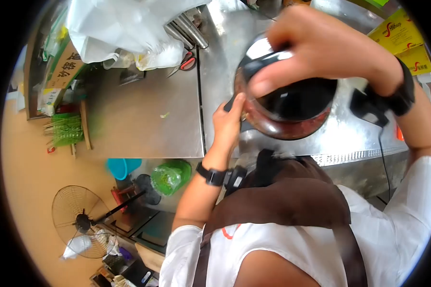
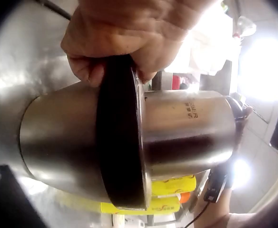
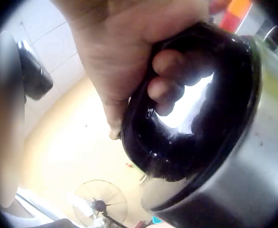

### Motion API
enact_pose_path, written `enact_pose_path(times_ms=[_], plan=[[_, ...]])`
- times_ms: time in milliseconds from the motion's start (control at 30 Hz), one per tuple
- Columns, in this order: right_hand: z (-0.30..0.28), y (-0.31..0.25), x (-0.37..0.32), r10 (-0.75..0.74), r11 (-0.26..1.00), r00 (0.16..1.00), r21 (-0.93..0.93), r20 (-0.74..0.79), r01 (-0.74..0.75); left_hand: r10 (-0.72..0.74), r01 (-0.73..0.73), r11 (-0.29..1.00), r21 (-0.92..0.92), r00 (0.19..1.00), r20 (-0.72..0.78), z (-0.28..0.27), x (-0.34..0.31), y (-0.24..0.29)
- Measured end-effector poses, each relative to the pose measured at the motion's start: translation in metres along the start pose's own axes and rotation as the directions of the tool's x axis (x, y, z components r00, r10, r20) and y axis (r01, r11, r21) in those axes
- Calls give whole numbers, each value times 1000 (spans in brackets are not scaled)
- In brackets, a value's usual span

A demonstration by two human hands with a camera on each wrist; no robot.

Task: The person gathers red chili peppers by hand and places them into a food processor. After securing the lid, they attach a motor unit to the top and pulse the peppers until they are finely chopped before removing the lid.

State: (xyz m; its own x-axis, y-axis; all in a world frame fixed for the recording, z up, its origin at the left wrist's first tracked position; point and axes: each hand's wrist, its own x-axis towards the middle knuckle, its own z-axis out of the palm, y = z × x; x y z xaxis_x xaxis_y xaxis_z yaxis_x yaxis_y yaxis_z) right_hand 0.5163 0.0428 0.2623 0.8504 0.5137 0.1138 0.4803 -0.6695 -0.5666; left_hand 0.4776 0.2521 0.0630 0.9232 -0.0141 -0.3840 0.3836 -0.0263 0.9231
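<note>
A steel appliance (image 1: 292, 128), a wide steel base with a black collar and a narrower steel cylinder above it, stands on the metal worktop in front of the person. Its black glossy top (image 3: 215, 118) fills much of the right wrist view. My right hand (image 1: 316, 45) reaches over from above, its fingers curled into the opening under the black top handle. Low on the near left side, my left hand (image 1: 229, 119) holds the black collar (image 2: 122, 137); the left wrist view shows its fingers and thumb pinching the edge. Printed lettering marks the upper cylinder (image 2: 191, 133).
Red-handled scissors (image 1: 187, 63) lie by white plastic bags (image 1: 119, 28) at the back left. Yellow boxes (image 1: 402, 40) stand at the back right. Below the worktop's left part are a green tub (image 1: 172, 177), a blue bucket (image 1: 122, 167) and a fan (image 1: 83, 222).
</note>
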Motion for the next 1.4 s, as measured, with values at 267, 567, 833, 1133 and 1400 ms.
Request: enact_pose_path(times_ms=[267, 567, 833, 1133, 1400], plan=[[31, -16, 29, -183, 977, 973, 140, 140, 163, 97, -101, 995, 0, 959, -268, -59, -25, -7], [-10, -7, 5, 29, 998, 988, 42, 153, -35, -6, 6, 1000, -10, 998, -60, 1, 1, 5], [22, -13, 25, -156, 979, 967, 159, 203, 125, 60, -75, 994, -74, 981, -187, -56, -27, -8], [-27, -11, -7, 169, 984, 967, 25, 192, -177, -28, 28, 1000, 10, 1000, -3, 12, 10, 7], [33, -15, 38, -243, 959, 945, 201, 218, 200, 36, -70, 982, -175, 981, -189, -59, -35, -11]])
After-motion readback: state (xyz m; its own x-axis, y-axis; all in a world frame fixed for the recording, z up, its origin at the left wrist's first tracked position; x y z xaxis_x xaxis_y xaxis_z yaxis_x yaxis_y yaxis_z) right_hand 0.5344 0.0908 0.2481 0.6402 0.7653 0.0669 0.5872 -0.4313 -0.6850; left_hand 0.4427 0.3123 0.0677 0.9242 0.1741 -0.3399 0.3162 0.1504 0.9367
